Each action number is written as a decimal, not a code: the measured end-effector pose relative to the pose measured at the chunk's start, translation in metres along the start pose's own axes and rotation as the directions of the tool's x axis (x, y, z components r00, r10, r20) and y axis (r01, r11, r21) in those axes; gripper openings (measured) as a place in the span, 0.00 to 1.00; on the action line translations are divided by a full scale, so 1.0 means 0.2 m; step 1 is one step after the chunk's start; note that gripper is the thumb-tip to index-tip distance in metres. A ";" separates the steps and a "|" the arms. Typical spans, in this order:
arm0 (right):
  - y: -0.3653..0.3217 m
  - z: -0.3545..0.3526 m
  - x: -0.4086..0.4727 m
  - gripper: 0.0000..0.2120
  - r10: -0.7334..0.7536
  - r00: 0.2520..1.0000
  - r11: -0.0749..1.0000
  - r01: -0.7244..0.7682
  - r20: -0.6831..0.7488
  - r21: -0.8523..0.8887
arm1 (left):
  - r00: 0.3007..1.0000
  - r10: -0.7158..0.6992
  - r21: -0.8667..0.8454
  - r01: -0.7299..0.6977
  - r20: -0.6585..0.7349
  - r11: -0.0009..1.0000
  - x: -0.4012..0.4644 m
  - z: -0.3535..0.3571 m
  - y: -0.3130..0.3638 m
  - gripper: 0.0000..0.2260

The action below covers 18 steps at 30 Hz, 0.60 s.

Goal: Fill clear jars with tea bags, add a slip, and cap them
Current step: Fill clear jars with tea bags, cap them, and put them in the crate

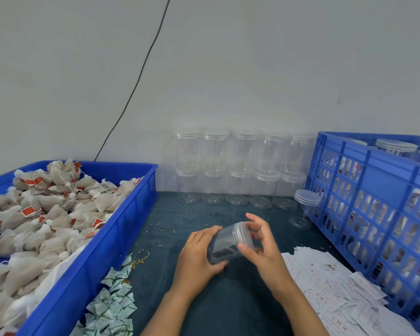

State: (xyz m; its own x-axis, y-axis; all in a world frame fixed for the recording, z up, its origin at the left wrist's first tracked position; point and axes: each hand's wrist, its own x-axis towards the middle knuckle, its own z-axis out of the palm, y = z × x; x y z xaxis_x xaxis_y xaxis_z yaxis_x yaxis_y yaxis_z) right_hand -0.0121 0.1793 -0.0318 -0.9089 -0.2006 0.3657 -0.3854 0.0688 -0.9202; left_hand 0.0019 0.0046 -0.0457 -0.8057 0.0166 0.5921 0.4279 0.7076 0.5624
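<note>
- Small clear plastic jar (pixel 224 246) held tilted on its side above dark teal felt table cover (pixel 240 306), mouth end toward the right, apparently empty: dark cloth shows straight through the wall.
- Left hand (pixel 199 255) wrapped around the jar body, palm under, fingers closed on it; firm clamp.
- Right hand (pixel 260 241) at the translucent ribbed screw lid (pixel 243 235); thumb and fingertips set on the rim, upper fingers spread loose. Likely unscrewing, so filling not yet begun on this one.
- Handling, judged: thin-walled, very light, smooth and a bit slippery; likely to flex if squeezed hard. Best held around mid-body with a full wrap, lid taken by its ribbed edge, where purchase is better.
- Risk, judged: light jar apt to tip or roll once set down open; lid small enough to skid across the felt.
- Left: shallow blue plastic tray (pixel 131 214) heaped with white mesh tea bags with red tags (pixel 58 204). Soft, light, strings prone to tangle; better pinched by the pouch than the tag.
- Near the tray's front: pile of small green-and-white sachets (pixel 114 309).
- Right, near: loose heap of white printed paper slips (pixel 330 287); flimsy, likely to lift in pairs.
- Back wall: stacked rows of capped clear jars (pixel 240 168); one more capped jar (pixel 304 208) just beside tall blue slotted plastic crate (pixel 374 214).
</note>
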 end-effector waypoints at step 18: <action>0.00 0.04 -0.03 0.20 0.198 0.980 0.973 -0.199 0.021 0.115 | 0.966 0.230 0.205 -0.202 -0.120 0.958 -0.01 -0.01 -0.01 0.33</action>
State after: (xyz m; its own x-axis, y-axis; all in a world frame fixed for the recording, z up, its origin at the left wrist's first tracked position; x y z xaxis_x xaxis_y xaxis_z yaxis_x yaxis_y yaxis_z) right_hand -0.0049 0.1736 -0.0351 -0.9636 -0.2038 0.1732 -0.1758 -0.0055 -0.9844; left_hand 0.0047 0.0016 -0.0468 -0.6307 0.0938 0.7703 0.4885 0.8193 0.3001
